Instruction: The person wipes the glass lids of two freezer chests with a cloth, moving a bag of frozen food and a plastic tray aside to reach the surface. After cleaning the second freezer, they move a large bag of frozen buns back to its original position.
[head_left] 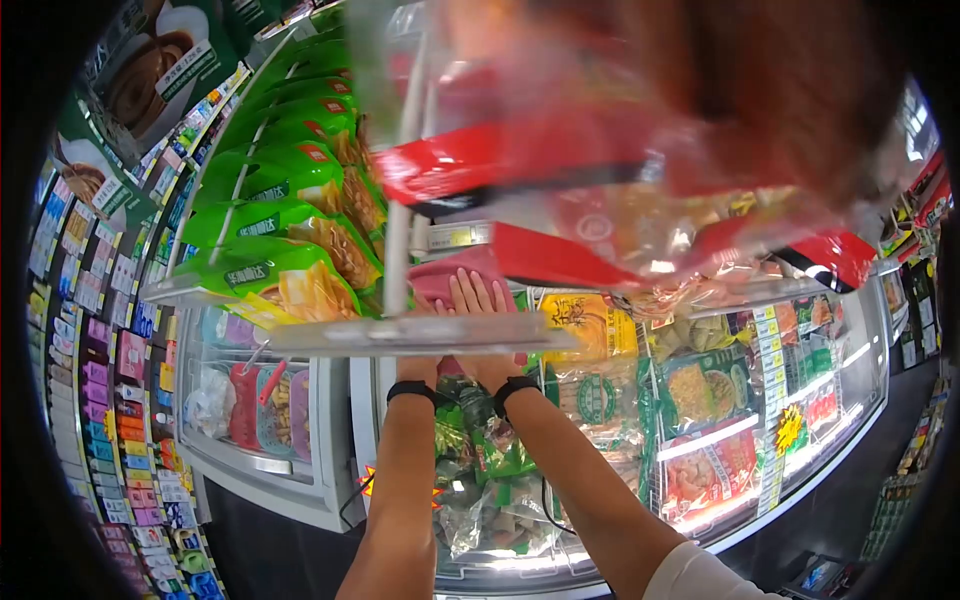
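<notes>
Both arms reach up from the bottom of the frame to centre, w/ a black wristband on each wrist. The left hand (428,345) is mostly hidden behind the pale metal shelf edge (420,335); cannot tell how its fingers sit or whether they grip anything. The right hand (482,320) lies flat, fingers (470,292) spread wide and straight, pressed against a flat pink-red plastic packet (455,272) at frame centre, just above the shelf lip. It looks like a push w/ the palm rather than a pinch, prob. because the packet lies flat on the shelf and slides.

Upper left: row of green snack bags w/ orange food print (285,215), stood on edge one behind another so the fronts show. Top centre to right: a large clear-and-red plastic bag (640,170), blurred, very near the camera, covering much of the view. Below the arms: a glass-topped chest freezer (700,470) packed w/ frozen food packs.
</notes>
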